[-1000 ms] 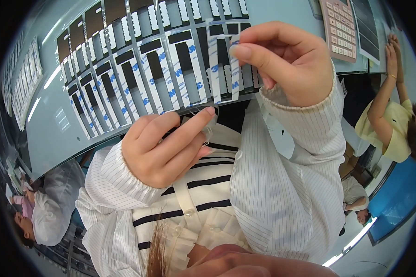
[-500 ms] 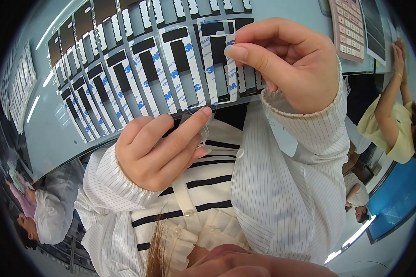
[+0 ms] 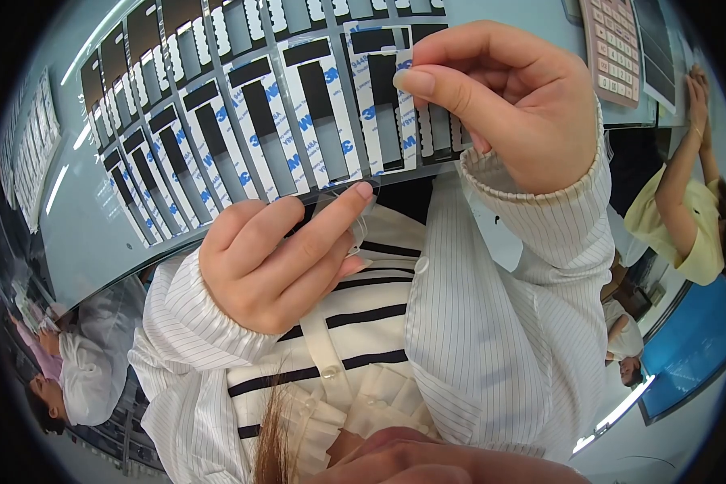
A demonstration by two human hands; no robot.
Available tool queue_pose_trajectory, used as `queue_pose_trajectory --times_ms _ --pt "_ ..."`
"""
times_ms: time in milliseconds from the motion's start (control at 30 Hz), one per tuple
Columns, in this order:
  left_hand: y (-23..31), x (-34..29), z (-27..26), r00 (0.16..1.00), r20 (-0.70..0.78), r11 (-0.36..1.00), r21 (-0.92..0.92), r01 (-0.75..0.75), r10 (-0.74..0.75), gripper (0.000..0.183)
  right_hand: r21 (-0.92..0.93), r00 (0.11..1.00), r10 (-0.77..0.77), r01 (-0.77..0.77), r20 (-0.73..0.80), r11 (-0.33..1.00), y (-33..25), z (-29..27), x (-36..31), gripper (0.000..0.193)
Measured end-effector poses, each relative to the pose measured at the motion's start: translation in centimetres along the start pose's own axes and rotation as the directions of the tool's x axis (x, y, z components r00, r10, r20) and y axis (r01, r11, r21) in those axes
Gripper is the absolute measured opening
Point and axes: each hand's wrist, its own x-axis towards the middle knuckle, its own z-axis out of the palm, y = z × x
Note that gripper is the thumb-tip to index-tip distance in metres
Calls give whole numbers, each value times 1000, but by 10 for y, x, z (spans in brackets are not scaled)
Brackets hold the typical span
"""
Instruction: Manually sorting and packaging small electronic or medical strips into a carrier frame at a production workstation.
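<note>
My right hand (image 3: 512,113) is closed in a pinch, thumb and index finger on the upper right edge of a white adhesive frame (image 3: 369,117) with blue print. That frame lies over a black strip (image 3: 385,89) at the right end of the near row. My left hand (image 3: 270,266) is at the table's near edge, index finger stretched out and the others curled. Thin clear film (image 3: 361,230) shows between its fingers and appears held there. Similar adhesive frames (image 3: 305,121) lie on black pieces to the left.
Behind the near row are more black pieces with wavy-edged white strips (image 3: 254,22). A pink calculator (image 3: 613,52) is at the far right, and a stack of white strips (image 3: 36,153) at the far left. Other people sit at both sides, one in a yellow top (image 3: 669,218).
My right hand has shifted slightly right and away from me. The near end of the adhesive frame has moved a little farther off. My left hand has hardly moved.
</note>
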Motion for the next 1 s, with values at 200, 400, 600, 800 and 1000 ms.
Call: queue_pose_trajectory --times_ms 200,400,600,800,1000 --pt "1 -1 1 1000 0 1000 9 11 -11 15 155 979 202 -203 23 967 -21 5 5 12" --pt "1 -1 0 1000 4 1000 15 8 -8 15 138 979 204 -204 14 969 -22 6 5 12" --pt "3 2 2 1000 -26 998 58 14 -12 26 128 979 203 -203 10 971 -22 3 4 11" --pt "3 -3 -1 1000 10 1000 14 21 -21 16 104 979 206 -205 7 973 -25 4 6 11" --pt "3 -1 3 1000 -14 999 44 25 -24 21 86 979 205 -205 1 975 -27 10 7 10"
